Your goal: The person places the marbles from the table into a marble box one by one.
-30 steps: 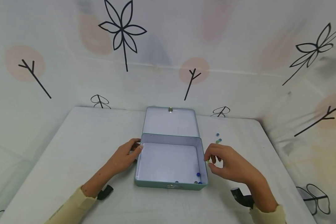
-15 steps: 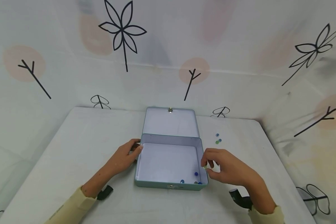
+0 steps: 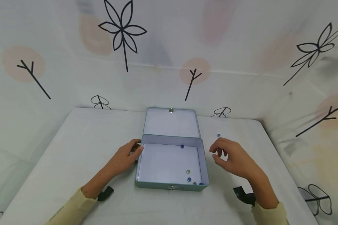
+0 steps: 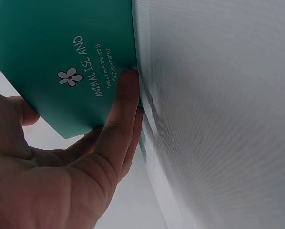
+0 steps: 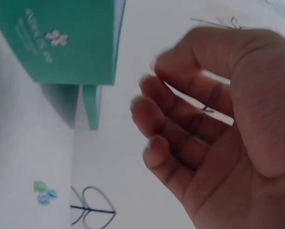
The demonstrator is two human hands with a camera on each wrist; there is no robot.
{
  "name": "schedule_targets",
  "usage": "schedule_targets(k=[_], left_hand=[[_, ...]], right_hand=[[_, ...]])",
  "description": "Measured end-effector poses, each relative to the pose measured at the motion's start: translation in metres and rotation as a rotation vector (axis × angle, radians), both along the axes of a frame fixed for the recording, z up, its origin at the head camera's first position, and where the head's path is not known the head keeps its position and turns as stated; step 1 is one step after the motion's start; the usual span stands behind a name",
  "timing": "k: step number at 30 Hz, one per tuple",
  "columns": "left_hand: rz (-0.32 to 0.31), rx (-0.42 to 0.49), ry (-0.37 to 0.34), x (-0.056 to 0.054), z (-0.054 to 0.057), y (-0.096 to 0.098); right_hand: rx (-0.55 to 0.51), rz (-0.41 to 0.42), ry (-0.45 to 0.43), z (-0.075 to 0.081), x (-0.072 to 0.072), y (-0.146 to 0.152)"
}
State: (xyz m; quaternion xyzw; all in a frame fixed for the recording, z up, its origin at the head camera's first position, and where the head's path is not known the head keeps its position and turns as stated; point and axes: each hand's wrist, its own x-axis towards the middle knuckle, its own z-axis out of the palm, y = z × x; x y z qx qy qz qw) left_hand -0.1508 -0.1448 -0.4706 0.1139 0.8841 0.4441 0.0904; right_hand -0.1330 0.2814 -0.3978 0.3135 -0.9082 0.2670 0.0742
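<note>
A teal box [image 3: 164, 164] is parked on the white tabletop [image 3: 110, 131], so that's what gets used as the clock centre here: its lid [image 3: 171, 125] is folded back at 12, and a small latch [image 3: 171, 187] is mounted at 6. At 9, the box is held by the left hand [image 3: 126, 157], thumb laid at the rim, fingers placed along the outer wall, where "ANIMAL ISLAND" and a white flower [image 4: 70, 77] are printed. At 3, the right hand [image 3: 232, 157] is held near the box, fingers loosely curled around nothing visible, a narrow gap left at the thumb. Inside, a dark blue bead [image 3: 182, 146] can be spotted around 1 o'clock, while four are scattered towards 4: a green bead [image 3: 188, 171], a blue bead [image 3: 189, 179], plus a pale bead [image 3: 195, 183] and another blue one [image 3: 201, 184] by the front wall. Out at 2 on the tabletop, only a loose blue bead [image 3: 218, 135] gets caught by the head camera, but in the right wrist view a loose green bead [image 5: 40, 186] and two blue ones are seen bunched together.
</note>
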Motion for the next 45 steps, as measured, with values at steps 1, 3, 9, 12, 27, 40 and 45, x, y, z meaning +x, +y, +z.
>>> schedule_targets(k=[1, 3, 9, 12, 27, 40, 45], left_hand=[[0.000, 0.001, -0.001, 0.000, 0.000, 0.000], [0.001, 0.002, -0.001, 0.000, 0.000, 0.000], [0.002, 0.005, -0.005, 0.000, 0.000, 0.000], [0.001, 0.007, -0.004, 0.001, 0.000, 0.000], [-0.006, 0.020, -0.012, 0.001, 0.002, -0.001], [-0.002, -0.007, 0.002, 0.000, 0.000, 0.000], [-0.003, -0.006, 0.003, -0.001, -0.001, 0.000]], right_hand=[[-0.005, -0.030, 0.026, -0.002, -0.003, 0.003], [-0.012, -0.097, 0.061, -0.006, -0.008, 0.008], [-0.040, -0.244, 0.077, -0.024, -0.022, 0.022], [-0.036, -0.302, 0.069, -0.035, -0.028, 0.027], [0.031, -0.500, -0.067, -0.069, -0.046, 0.044], [0.055, -0.471, -0.093, -0.083, -0.055, 0.054], [0.060, -0.472, -0.100, -0.085, -0.056, 0.056]])
